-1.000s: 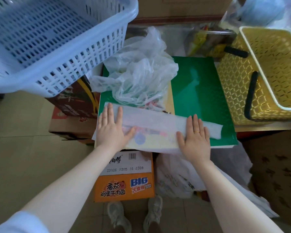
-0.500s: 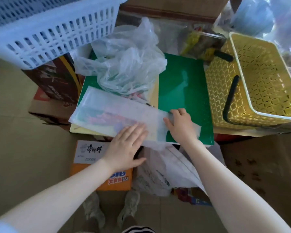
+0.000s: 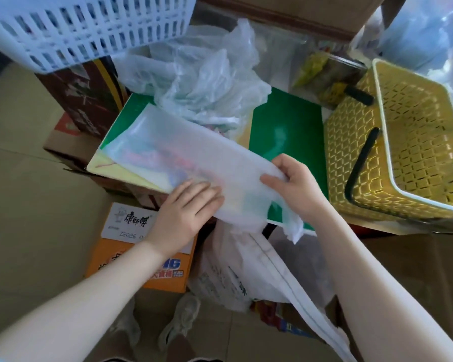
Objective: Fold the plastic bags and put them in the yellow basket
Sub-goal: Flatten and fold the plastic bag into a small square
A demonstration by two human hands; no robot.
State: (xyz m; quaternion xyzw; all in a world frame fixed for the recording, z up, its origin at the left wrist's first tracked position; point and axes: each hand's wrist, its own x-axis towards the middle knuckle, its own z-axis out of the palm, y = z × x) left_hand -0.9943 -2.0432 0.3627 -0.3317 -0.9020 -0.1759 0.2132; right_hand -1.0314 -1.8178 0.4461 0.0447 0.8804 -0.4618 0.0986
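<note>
1. Plastic bag [image 3: 183, 155] flattened into a long strip on the green surface [image 3: 285, 126], running from far-left to near-right.
2. Left hand [image 3: 186, 212] laid flat on the near edge of the strip, fingers straight, pressing down.
3. Right hand [image 3: 296, 184] pinching the right end of the strip, thumb on top, fingers curled under, end lifted a little off the surface.
4. Loose tail of the bag hanging off the near edge, just under the right hand.
5. Yellow basket [image 3: 356, 142] standing to the right, tipped on its side, just beside the green surface. Nothing folded seen inside it.
6. Pile of crumpled bags [image 3: 202, 77] waiting behind the strip, at the far side.
7. Likely step: fold the right end over toward the left, along the long way of the strip.
8. Right hand nearer to the basket, so best placed to carry the folded bag there. Left hand best placed to hold the strip still.
9. Slippery, thin stuff, likely to spring open if let go too soon.
</note>
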